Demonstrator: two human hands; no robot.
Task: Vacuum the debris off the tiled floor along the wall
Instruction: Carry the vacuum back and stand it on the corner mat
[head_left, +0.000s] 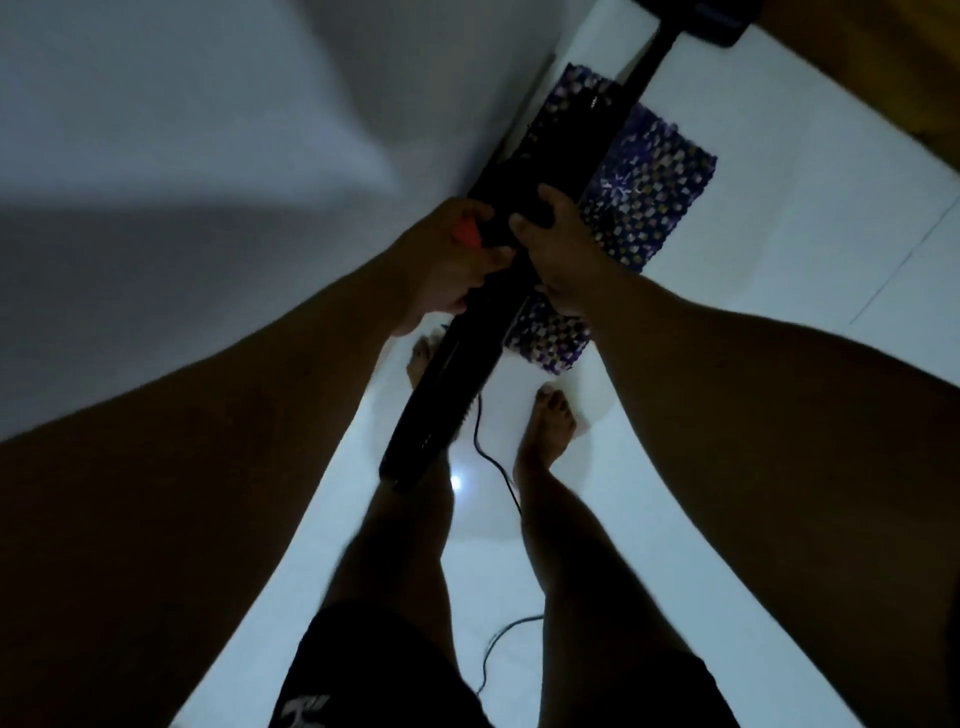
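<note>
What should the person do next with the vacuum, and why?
Probably push the vacuum forward along the wall. Both the left hand and right hand already hold its body, and its head sits on the tiles at the wall's foot, past the patterned mat.

Black stick vacuum (467, 332) slants along the wall (208, 156), its head (719, 21) seemingly on white tiles (779, 234).
</note>
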